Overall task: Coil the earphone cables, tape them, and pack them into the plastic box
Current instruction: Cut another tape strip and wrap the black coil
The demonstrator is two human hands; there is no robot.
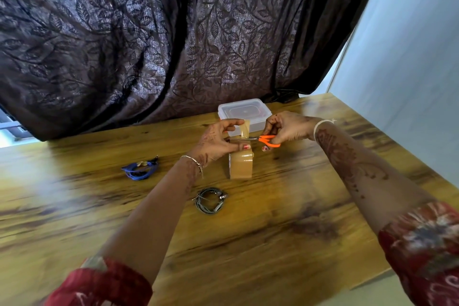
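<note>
A brown tape roll (241,166) stands on edge on the wooden table (285,218). My left hand (218,143) pinches a strip of tape (244,129) pulled up from the roll. My right hand (285,128) grips orange-handled scissors (267,140), their blades at the strip. A blue earphone coil (140,169), with a bit of tape on it, lies to the left. A grey earphone coil (211,200) lies in front of the roll. The clear plastic box (244,112) with its lid on stands behind my hands.
A dark leaf-patterned curtain (161,40) hangs along the table's far edge. A pale wall (409,57) rises to the right, and the table's right edge runs diagonally beside it.
</note>
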